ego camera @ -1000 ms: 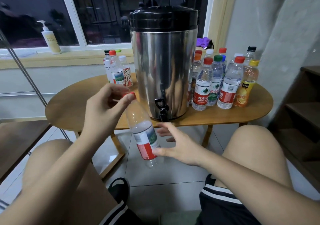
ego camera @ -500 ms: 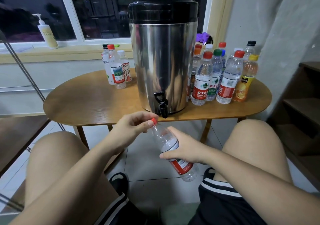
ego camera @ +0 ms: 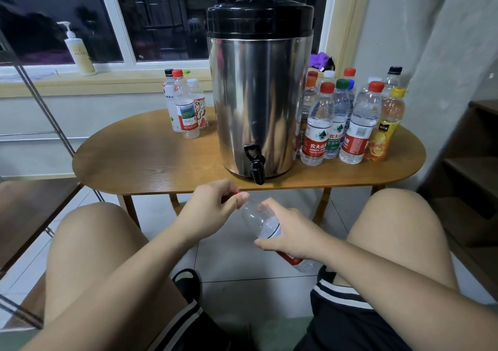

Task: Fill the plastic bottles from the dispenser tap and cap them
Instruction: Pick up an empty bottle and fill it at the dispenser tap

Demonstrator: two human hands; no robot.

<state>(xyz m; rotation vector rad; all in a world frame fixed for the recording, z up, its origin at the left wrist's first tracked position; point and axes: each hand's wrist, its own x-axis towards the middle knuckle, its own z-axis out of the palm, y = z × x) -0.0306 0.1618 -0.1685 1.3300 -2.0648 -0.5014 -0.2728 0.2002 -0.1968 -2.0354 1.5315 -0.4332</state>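
Plastic bottle (ego camera: 259, 219) aslant in right hand (ego camera: 292, 236), cap (ego camera: 238, 192) between left hand (ego camera: 211, 205) fingertips

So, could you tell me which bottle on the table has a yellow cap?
The orange-juice bottle at the table's right end; it alone has orange liquid and a yellow label.

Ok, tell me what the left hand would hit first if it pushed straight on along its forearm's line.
Probably the black tap of the steel dispenser, or the wooden table's front edge just below it; depth is unclear. The left hand pinches the clear plastic bottle's red cap.
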